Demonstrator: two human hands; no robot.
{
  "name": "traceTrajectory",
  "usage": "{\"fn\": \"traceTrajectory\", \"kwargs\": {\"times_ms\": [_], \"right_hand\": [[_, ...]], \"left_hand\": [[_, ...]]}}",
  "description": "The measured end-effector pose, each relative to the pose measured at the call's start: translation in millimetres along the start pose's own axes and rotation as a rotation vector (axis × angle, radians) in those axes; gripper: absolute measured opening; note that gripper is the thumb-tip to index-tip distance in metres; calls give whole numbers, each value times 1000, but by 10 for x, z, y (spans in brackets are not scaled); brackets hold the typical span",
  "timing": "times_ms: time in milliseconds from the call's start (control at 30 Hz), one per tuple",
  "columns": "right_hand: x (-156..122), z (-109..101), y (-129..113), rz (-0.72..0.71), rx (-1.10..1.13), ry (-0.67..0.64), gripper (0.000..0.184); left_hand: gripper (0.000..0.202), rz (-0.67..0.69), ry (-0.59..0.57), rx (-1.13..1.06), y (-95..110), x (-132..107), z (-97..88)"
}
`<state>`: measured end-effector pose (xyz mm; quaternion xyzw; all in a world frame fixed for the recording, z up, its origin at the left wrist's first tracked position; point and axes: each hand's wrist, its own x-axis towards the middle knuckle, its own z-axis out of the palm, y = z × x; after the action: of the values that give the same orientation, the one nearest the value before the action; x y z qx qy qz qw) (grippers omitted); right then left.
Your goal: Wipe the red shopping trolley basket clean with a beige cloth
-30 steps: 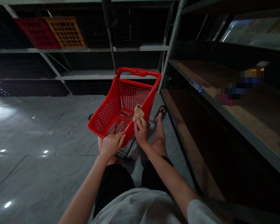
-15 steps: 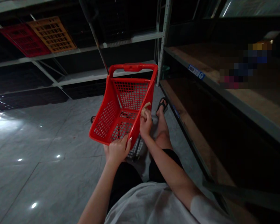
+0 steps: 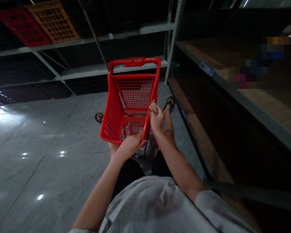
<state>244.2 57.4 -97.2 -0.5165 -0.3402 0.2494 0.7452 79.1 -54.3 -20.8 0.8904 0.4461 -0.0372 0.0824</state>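
Left hand clasps red basket at corner — right hand pinches tan cloth alongside.

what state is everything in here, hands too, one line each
Red cart, upright, open-topped
Left hand, gripping the cart's near rim
Tan cloth, crumpled, at the cart's right rim
Right hand, closed on the cloth
Red crate, on a rack shelf
Yellow crate, beside the red crate on that shelf
Sandals, both worn

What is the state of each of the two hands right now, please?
Left hand: closed on the rim of the red cart, near right corner.
Right hand: closed, holding a beige cloth at the cart's right side.
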Motion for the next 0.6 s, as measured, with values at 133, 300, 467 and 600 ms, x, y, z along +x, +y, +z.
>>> {"fn": "traceTrajectory", "kwargs": {"times_ms": [133, 300, 467, 600], "right_hand": [[-883, -398, 49, 117, 13, -75, 30], [-991, -561, 16, 172, 27, -149, 30], [-150, -174, -125, -31, -32, -106, 39], [-213, -15, 40, -61, -101, -60, 39]], "left_hand": [[55, -82, 29, -29, 53, 245, 15], [73, 35, -13, -69, -110, 416, -181], [51, 40, -57, 79, -767, 215, -462], [46, -114, -36, 48, -1211, 12, -456]]}}
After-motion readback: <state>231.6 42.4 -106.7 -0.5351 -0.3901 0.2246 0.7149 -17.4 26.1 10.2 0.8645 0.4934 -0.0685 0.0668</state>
